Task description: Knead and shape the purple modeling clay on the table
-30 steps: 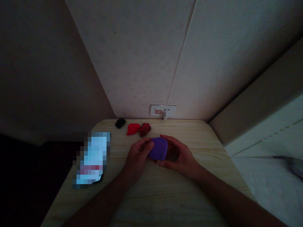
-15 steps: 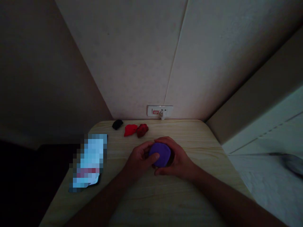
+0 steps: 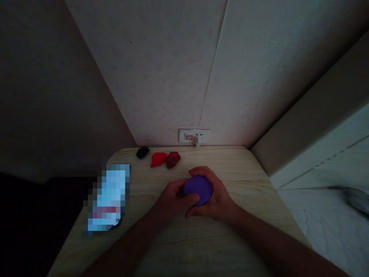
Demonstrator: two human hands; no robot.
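Note:
A smooth purple lump that looks like modelling clay is between my two hands, above the middle of the wooden tabletop. My left hand grips its left side, the thumb lying across its upper face and the other fingers mostly hidden beneath. Around the right side curls my right hand, with fingers over the far edge and the thumb at the near edge. Beyond the hands lie a bright red piece and a dark red lump, touching or nearly so. A small black piece sits left of them.
A pixelated phone-like lit screen lies at the left of the wooden table. Against the table's back edge stands a wall with a socket and a plug in it. A pale cabinet-like surface rises on the right.
The purple lump has shifted slightly right and now shows a rounder outline than its earlier angular one. My left thumb has slid right across it. The other pieces stay put.

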